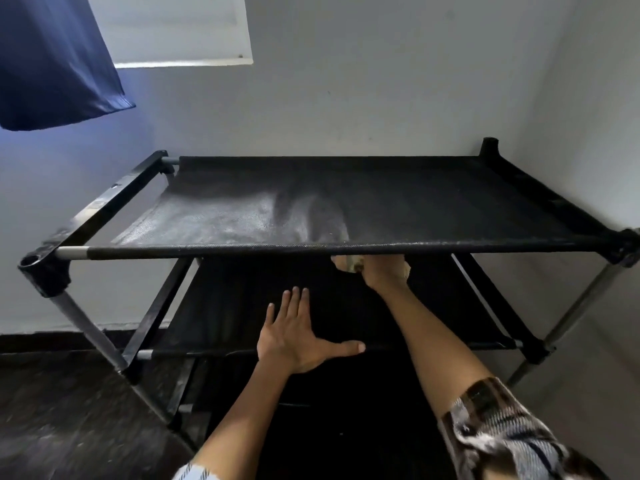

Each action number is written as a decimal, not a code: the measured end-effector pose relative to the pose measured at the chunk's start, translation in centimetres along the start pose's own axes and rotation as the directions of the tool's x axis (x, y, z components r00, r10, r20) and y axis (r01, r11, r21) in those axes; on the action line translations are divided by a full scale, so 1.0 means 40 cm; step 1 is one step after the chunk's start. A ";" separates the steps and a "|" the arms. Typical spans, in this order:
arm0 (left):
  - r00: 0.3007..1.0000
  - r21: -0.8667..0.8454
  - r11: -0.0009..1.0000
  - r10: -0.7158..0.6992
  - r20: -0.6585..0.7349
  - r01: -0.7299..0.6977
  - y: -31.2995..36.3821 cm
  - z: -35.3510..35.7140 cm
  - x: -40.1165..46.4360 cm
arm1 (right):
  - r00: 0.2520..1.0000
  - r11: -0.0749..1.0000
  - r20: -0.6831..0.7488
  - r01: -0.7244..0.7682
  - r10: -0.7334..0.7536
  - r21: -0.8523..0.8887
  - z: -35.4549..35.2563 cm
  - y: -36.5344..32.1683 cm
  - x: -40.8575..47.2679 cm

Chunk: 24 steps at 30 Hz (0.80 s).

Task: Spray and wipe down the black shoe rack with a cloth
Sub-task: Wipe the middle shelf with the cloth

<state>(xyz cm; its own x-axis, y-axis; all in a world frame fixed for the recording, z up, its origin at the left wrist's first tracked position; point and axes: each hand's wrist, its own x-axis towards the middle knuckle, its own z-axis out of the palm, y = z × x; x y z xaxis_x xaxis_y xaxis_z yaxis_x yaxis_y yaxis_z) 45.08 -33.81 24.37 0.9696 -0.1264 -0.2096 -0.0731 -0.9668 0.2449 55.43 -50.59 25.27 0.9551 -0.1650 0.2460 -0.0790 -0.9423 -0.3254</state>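
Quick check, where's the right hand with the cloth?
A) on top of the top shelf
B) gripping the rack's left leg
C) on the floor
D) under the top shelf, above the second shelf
D: the right hand holds the cloth just below the front bar of the top shelf, over the second shelf, while the left hand lies flat on that second shelf's front edge.

The shoe rack (346,202) at frame centre has matt black woven fabric shelves, glossy black plastic corner joints (43,271) and smooth grey metal tubes (71,253); a dark blue cloth (52,60) hangs upper left, softly sheened
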 end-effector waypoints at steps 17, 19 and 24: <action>1.000 -0.038 0.999 0.011 -0.012 -0.011 -0.002 0.004 0.003 | 0.954 0.979 0.230 0.204 -0.194 -0.021 -0.090 0.002 -0.083; 1.000 -0.037 0.999 0.010 -0.018 -0.011 -0.002 0.003 0.005 | 0.981 0.998 0.189 0.055 -0.049 -0.026 -0.090 -0.019 -0.038; 1.000 -0.041 0.999 0.006 -0.012 -0.006 0.000 0.001 -0.002 | 0.971 0.979 0.200 0.158 -0.131 -0.126 -0.087 -0.022 -0.052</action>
<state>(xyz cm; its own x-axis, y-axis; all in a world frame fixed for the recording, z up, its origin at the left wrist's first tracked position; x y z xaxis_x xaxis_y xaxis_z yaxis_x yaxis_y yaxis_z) 44.97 -33.83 24.35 0.9719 -0.1292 -0.1965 -0.0695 -0.9560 0.2851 52.53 -50.46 28.24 0.9949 0.0218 0.0985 0.0379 -0.9856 -0.1648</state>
